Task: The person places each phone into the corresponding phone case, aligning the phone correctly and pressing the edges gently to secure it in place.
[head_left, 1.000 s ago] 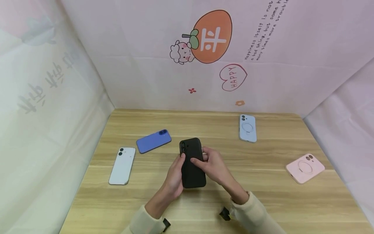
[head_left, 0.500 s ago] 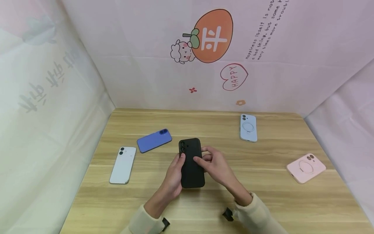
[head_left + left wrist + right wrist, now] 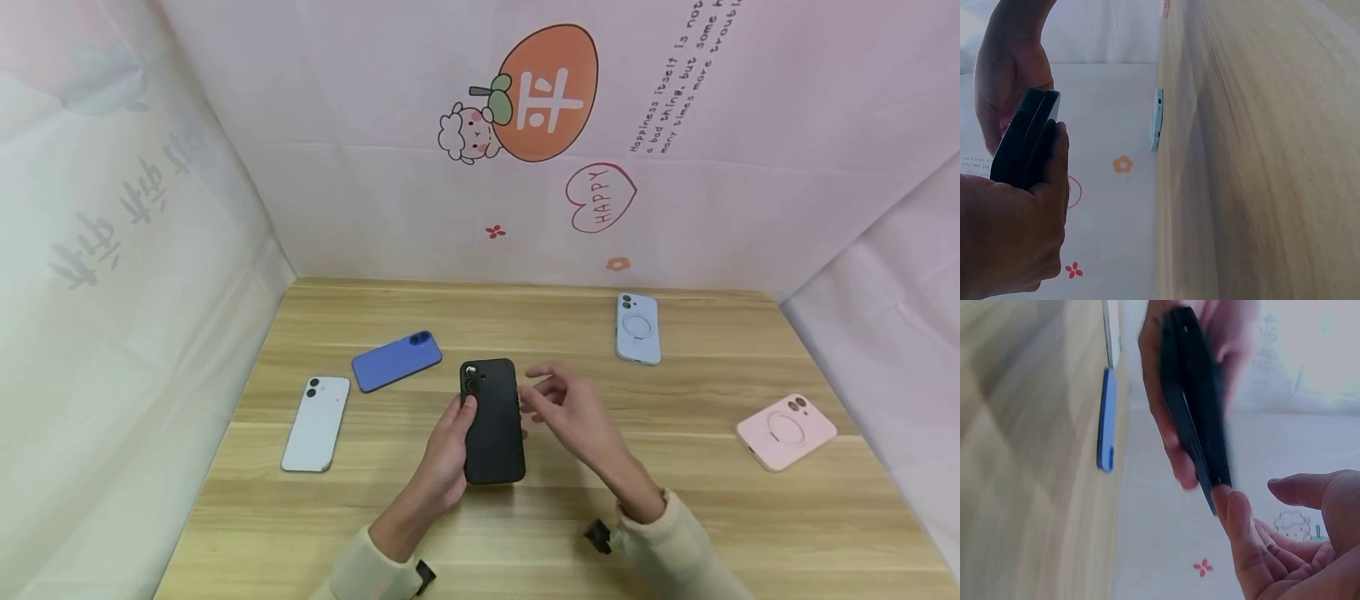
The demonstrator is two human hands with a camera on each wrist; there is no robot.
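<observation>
A black phone in a black case [image 3: 491, 421] is held above the wooden table [image 3: 675, 500], back side up, camera end away from me. My left hand [image 3: 448, 442] grips it along its left edge, with the thumb near the camera. In the left wrist view the phone [image 3: 1025, 140] shows edge-on in my left hand [image 3: 1016, 231]. My right hand [image 3: 558, 400] hovers just right of the phone with its fingers spread and relaxed, holding nothing. The right wrist view shows the phone [image 3: 1194, 406] edge-on, with my right hand's [image 3: 1285, 550] fingertips close to its near corner.
A blue phone [image 3: 395, 360] and a white phone [image 3: 316, 423] lie on the table's left part. A light blue case [image 3: 637, 327] lies at the back right and a pink case [image 3: 785, 431] near the right edge. Printed cloth walls enclose three sides.
My right hand has let go of the black phone and drawn slightly to the right, its fingers opening. My left hand keeps holding the phone in nearly the same place.
</observation>
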